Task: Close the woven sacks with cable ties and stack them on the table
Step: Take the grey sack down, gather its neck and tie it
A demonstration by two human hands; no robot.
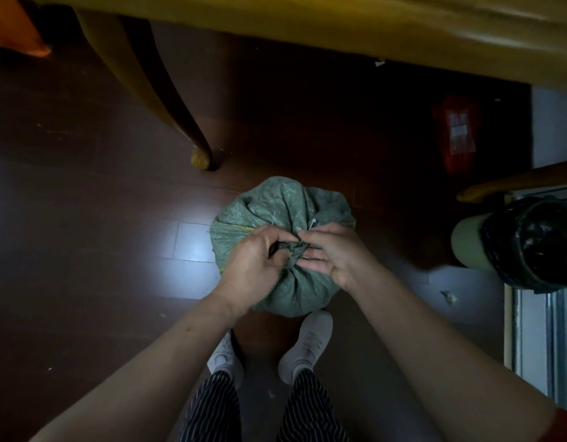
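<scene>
A black-lined bin [531,247] stands near a red packet [457,132].

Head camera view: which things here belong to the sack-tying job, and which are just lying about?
Job: green woven sack, white cable tie, left hand gripping the sack's neck, right hand at the tie, yellow table.
Lying about: bin with black liner, floor scrap.

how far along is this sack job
Done: the green sack's mouth is gathered into a neck. In hand: left hand and right hand pinch that neck, a white cable tie showing beside it. Left: finishing the tie, then lifting the sack onto the table.
</scene>
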